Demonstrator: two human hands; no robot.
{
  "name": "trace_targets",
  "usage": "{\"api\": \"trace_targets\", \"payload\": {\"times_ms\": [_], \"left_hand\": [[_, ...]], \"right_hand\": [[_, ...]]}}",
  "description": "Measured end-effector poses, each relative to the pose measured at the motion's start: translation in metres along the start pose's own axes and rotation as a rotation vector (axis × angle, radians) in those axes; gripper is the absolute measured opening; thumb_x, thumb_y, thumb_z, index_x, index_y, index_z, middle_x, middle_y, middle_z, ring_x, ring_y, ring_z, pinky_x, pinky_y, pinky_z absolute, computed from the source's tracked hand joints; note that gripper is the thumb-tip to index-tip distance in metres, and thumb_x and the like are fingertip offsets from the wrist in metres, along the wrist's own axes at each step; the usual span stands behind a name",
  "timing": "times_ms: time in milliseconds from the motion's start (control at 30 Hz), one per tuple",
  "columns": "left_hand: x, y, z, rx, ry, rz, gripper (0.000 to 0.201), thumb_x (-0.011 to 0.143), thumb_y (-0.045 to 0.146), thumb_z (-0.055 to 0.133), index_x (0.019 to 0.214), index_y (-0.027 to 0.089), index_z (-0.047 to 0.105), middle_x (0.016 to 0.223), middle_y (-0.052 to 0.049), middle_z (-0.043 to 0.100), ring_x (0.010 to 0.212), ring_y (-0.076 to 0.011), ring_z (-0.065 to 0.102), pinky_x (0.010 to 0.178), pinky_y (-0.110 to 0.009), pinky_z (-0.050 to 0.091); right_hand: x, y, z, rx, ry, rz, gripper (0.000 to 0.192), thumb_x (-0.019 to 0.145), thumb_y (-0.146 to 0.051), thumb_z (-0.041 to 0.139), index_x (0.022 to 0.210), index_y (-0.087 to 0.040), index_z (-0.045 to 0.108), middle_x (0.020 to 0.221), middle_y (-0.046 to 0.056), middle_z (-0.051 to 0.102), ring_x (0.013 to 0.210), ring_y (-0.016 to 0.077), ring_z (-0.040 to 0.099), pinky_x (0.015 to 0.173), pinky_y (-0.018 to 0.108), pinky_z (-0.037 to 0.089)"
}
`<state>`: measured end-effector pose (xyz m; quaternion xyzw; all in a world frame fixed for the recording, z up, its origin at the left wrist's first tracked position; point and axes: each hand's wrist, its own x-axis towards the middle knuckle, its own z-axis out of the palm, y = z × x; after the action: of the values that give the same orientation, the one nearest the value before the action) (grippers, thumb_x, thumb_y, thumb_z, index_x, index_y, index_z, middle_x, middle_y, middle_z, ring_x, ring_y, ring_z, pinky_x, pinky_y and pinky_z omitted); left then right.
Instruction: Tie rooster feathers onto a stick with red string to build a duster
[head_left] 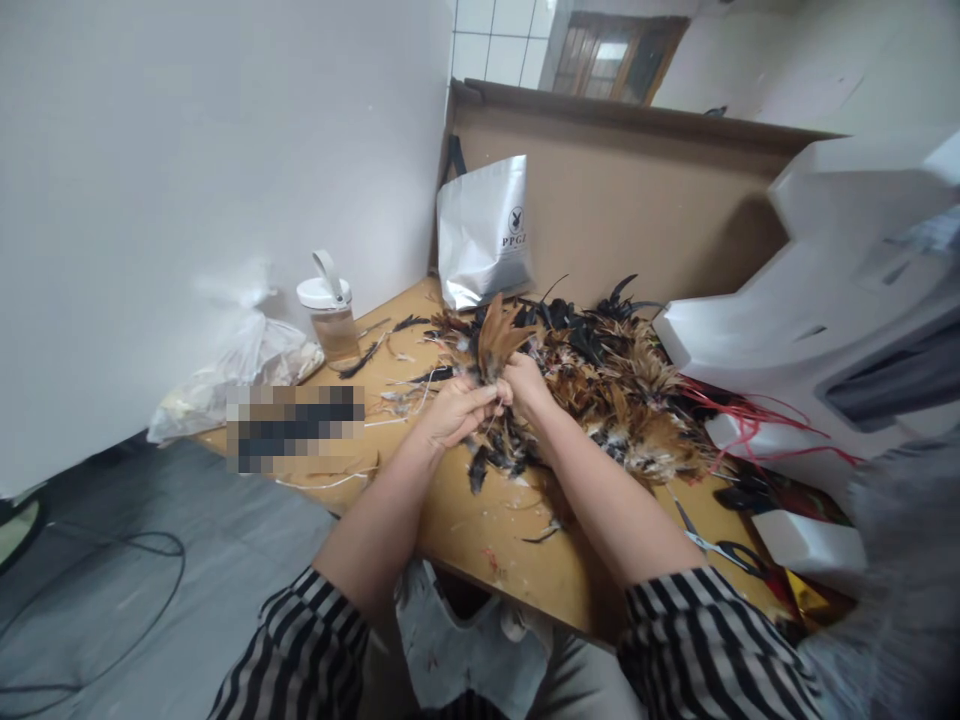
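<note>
A bunch of brown feathers [498, 340] stands upright between my hands, its tips fanned out at the top. My left hand [459, 410] is closed around the lower end of the bunch, thumb pointing inward. Against it, my right hand [522, 385] is closed at the same stems, its fingers partly hidden behind the left. A large pile of loose brown and black feathers [630, 425] spreads over the wooden table [465, 520] behind and to the right of my hands. Smaller dark feathers [501, 450] lie just below them.
A silver pouch [480, 235] leans against a cardboard panel [637, 200]. On the left are a lidded drink bottle [334, 325] and a white plastic bag [240, 370]. Scissors [727, 550] lie at the right, near red string [750, 415] and white foam pieces [810, 540].
</note>
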<state>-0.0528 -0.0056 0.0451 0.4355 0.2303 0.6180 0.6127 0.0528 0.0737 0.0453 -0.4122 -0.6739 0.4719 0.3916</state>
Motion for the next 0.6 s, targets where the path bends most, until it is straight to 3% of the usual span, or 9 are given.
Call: {"api": "trace_targets", "payload": {"times_ms": [100, 200, 367, 500, 600], "left_hand": [[0.006, -0.007, -0.001, 0.094, 0.124, -0.005, 0.030, 0.058, 0.037, 0.074, 0.071, 0.011, 0.067, 0.067, -0.006, 0.062, 0.057, -0.0107, 0.053, 0.053, -0.022, 0.041], [0.010, -0.017, -0.001, 0.263, 0.235, -0.044, 0.033, 0.061, 0.041, 0.071, 0.071, 0.010, 0.068, 0.047, -0.001, 0.055, 0.039, -0.0068, 0.042, 0.041, -0.020, 0.032], [0.011, -0.034, 0.011, 0.351, 0.244, 0.021, 0.033, 0.057, 0.043, 0.072, 0.062, 0.011, 0.064, 0.054, -0.003, 0.061, 0.051, -0.0112, 0.054, 0.049, -0.021, 0.040], [0.011, -0.044, 0.020, 0.343, 0.182, -0.043, 0.035, 0.057, 0.044, 0.072, 0.065, 0.010, 0.063, 0.061, -0.005, 0.064, 0.053, -0.0128, 0.057, 0.051, -0.023, 0.042], [0.013, -0.049, 0.023, 0.388, 0.167, -0.040, 0.033, 0.058, 0.043, 0.071, 0.064, 0.011, 0.063, 0.062, -0.005, 0.065, 0.056, -0.0128, 0.057, 0.054, -0.023, 0.043]], "right_hand": [[-0.029, -0.006, -0.034, 0.309, 0.020, 0.151, 0.021, 0.069, -0.032, 0.063, 0.079, -0.014, 0.062, 0.068, 0.002, 0.063, 0.040, 0.0030, 0.038, 0.034, 0.015, 0.026], [-0.066, -0.009, -0.053, 0.556, -0.042, 0.319, 0.023, 0.064, -0.027, 0.068, 0.084, -0.016, 0.062, 0.083, 0.005, 0.067, 0.040, 0.0018, 0.037, 0.032, 0.014, 0.023], [-0.097, -0.011, -0.050, 0.819, -0.234, 0.425, 0.027, 0.071, -0.021, 0.063, 0.097, -0.017, 0.060, 0.090, 0.009, 0.068, 0.043, 0.0029, 0.046, 0.037, 0.012, 0.035], [-0.095, -0.004, -0.047, 0.885, -0.225, 0.436, 0.019, 0.071, -0.017, 0.063, 0.089, -0.015, 0.058, 0.077, 0.006, 0.068, 0.050, 0.0052, 0.055, 0.045, 0.013, 0.043], [-0.092, 0.007, -0.052, 0.824, -0.187, 0.401, 0.017, 0.068, -0.019, 0.066, 0.082, -0.014, 0.058, 0.066, 0.002, 0.065, 0.046, 0.0048, 0.052, 0.042, 0.014, 0.042]]}}
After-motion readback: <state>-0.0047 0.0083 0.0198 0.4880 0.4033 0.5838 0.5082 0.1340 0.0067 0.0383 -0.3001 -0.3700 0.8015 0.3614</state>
